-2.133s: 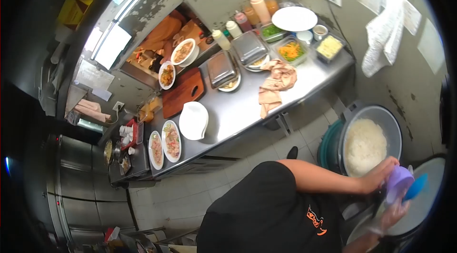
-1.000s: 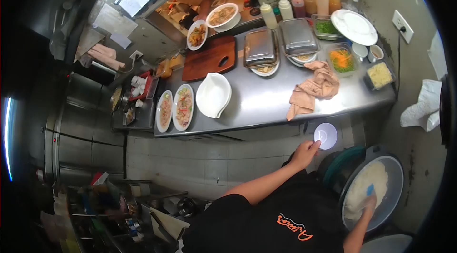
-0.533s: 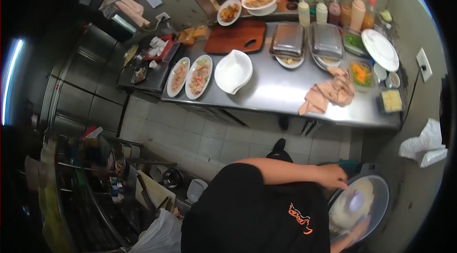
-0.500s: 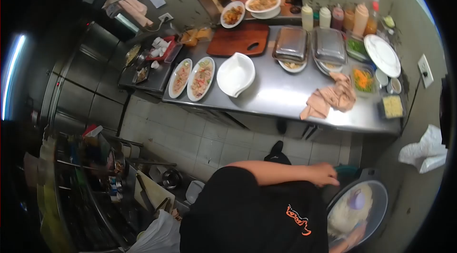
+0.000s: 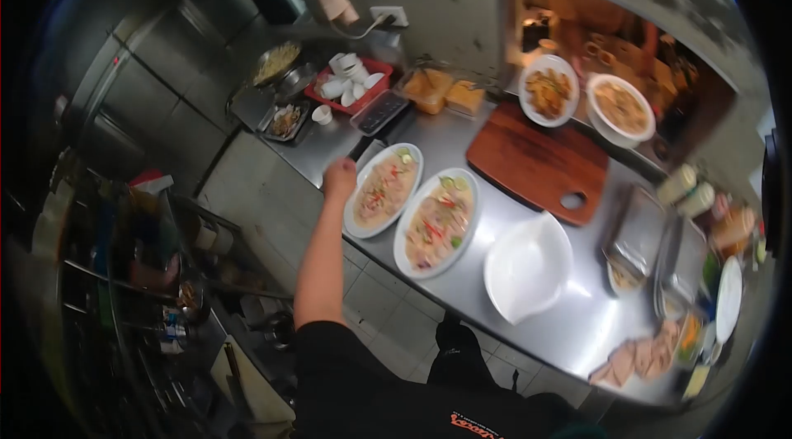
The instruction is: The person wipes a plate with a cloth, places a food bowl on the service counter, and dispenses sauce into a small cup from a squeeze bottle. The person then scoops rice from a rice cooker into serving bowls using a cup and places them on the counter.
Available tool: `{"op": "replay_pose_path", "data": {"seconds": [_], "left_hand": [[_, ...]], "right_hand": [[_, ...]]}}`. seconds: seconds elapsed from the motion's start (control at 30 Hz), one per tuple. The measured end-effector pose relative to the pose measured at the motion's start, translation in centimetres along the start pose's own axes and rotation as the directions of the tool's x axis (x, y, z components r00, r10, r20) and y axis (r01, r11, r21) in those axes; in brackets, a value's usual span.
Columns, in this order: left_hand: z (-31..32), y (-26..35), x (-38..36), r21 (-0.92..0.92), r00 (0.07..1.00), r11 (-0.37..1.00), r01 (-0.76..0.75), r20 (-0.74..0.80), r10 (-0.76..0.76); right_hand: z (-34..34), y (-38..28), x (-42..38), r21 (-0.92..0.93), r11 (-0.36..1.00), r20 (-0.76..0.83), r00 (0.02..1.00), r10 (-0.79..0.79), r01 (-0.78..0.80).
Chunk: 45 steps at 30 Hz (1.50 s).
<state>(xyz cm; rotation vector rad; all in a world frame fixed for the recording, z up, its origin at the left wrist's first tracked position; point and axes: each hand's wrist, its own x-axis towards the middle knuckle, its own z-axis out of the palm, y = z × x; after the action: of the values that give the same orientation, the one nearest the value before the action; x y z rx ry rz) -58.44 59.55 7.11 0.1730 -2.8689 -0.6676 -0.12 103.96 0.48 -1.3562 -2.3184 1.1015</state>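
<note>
My left hand (image 5: 338, 179) reaches out over the front edge of the steel counter (image 5: 569, 328). It is at the left rim of an oval white plate of sliced food (image 5: 384, 189). Its fingers look curled, but whether they grip the rim is unclear. A second oval plate with the same food (image 5: 436, 220) lies right beside the first. An empty white deep dish (image 5: 528, 266) sits further right. My right hand is out of view.
A wooden cutting board (image 5: 536, 162) lies behind the plates, with two filled dishes (image 5: 549, 91) (image 5: 620, 107) beyond it at the pass. A red tray of small white cups (image 5: 351, 86) stands at the back left. Metal lids (image 5: 652, 241) and a cloth (image 5: 643, 356) are at the right.
I have turned from the rice pot toward the left part of the counter. My left hand left the pot and now reaches to the oval plate. The right hand went out of view.
</note>
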Motion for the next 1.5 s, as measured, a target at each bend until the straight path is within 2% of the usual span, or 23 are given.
{"op": "replay_pose_path", "data": {"seconds": [0.07, 0.17, 0.27, 0.37, 0.47, 0.57, 0.67, 0.77, 0.87, 0.9, 1.0, 1.03, 1.13, 1.17, 1.27, 1.3, 1.4, 1.43, 1.47, 1.5], "left_hand": [[0.0, -0.4, 6.6, -0.035, 0.980, 0.998, 0.045, -0.194, -0.051], [2.7, -5.0, 15.3, -0.101, 0.973, 0.995, -0.003, -0.230, -0.021], [3.7, -6.6, 20.7, -0.035, 0.961, 0.995, 0.088, -0.261, -0.094], [3.8, -5.6, 24.4, 0.029, 0.901, 0.996, -0.086, -0.425, 0.090], [2.9, -3.1, 26.6, 0.182, 0.916, 0.956, -0.232, -0.291, 0.278], [3.7, 0.0, 27.9, 0.207, 0.910, 0.915, -0.347, -0.162, 0.382], [6.0, 1.3, 30.5, 0.139, 0.941, 0.963, -0.230, -0.220, 0.257], [6.1, 3.8, 32.1, -0.005, 0.858, 0.994, -0.111, -0.505, 0.094], [7.3, 3.9, 36.2, -0.299, 0.910, 0.953, -0.040, -0.405, -0.089], [7.2, 4.4, 36.7, -0.308, 0.924, 0.947, 0.089, -0.329, -0.194], [7.3, 5.0, 37.1, -0.236, 0.947, 0.958, 0.163, -0.235, -0.219], [7.4, 5.0, 37.3, -0.297, 0.944, 0.939, 0.173, -0.222, -0.244], [7.9, 4.4, 37.5, -0.408, 0.917, 0.911, 0.055, -0.340, -0.208], [8.1, 4.3, 37.7, -0.456, 0.876, 0.889, -0.045, -0.445, -0.185], [5.2, 5.6, 36.1, -0.403, 0.862, 0.902, -0.154, -0.502, -0.078], [3.9, 6.5, 34.3, -0.359, 0.889, 0.908, -0.217, -0.457, 0.032], [4.3, 6.7, 32.2, -0.146, 0.953, 0.945, -0.294, -0.123, 0.277], [6.5, 5.1, 33.6, -0.052, 0.919, 0.920, -0.389, -0.096, 0.383], [8.6, 3.6, 34.2, -0.003, 0.896, 0.908, -0.418, -0.166, 0.412], [8.7, 3.7, 34.0, -0.142, 0.901, 0.892, -0.428, -0.135, 0.411]], "right_hand": [[4.3, -5.0, 3.1, -0.041, 0.999, 0.077, 0.997, 0.000, 0.003], [7.9, -9.1, 6.9, -0.103, 0.994, 0.135, 0.990, 0.036, -0.022], [9.6, -11.2, 9.4, -0.163, 0.985, 0.153, 0.984, 0.088, -0.062], [10.4, -12.2, 10.8, -0.217, 0.971, 0.155, 0.978, 0.137, -0.102], [10.8, -12.8, 11.5, -0.262, 0.956, 0.161, 0.970, 0.180, -0.133], [11.0, -13.3, 12.1, -0.294, 0.942, 0.167, 0.962, 0.216, -0.161], [11.1, -13.8, 12.2, -0.324, 0.929, 0.172, 0.954, 0.245, -0.180], [11.0, -14.0, 12.5, -0.341, 0.918, 0.167, 0.948, 0.272, -0.203], [10.8, -14.3, 12.5, -0.363, 0.904, 0.159, 0.941, 0.300, -0.227], [10.6, -14.3, 12.6, -0.371, 0.898, 0.159, 0.937, 0.312, -0.236], [10.1, -14.2, 12.4, -0.382, 0.884, 0.141, 0.928, 0.345, -0.271], [9.9, -14.1, 12.1, -0.384, 0.879, 0.134, 0.925, 0.356, -0.283], [8.6, -13.3, 11.6, -0.405, 0.859, 0.129, 0.911, 0.391, -0.311], [7.9, -12.9, 11.2, -0.409, 0.853, 0.120, 0.907, 0.403, -0.325], [4.7, -11.2, 9.1, -0.425, 0.821, 0.086, 0.886, 0.456, -0.381], [3.4, -10.5, 8.2, -0.431, 0.809, 0.077, 0.877, 0.473, -0.399], [-2.7, -6.8, 5.3, -0.504, 0.750, 0.043, 0.855, 0.516, -0.428], [-5.7, -4.5, 3.9, -0.563, 0.716, 0.041, 0.852, 0.523, -0.412], [-9.1, -2.1, 2.4, -0.665, 0.664, 0.062, 0.861, 0.506, -0.342], [-13.2, 1.6, 1.4, -0.791, 0.584, 0.133, 0.879, 0.457, -0.184]]}}
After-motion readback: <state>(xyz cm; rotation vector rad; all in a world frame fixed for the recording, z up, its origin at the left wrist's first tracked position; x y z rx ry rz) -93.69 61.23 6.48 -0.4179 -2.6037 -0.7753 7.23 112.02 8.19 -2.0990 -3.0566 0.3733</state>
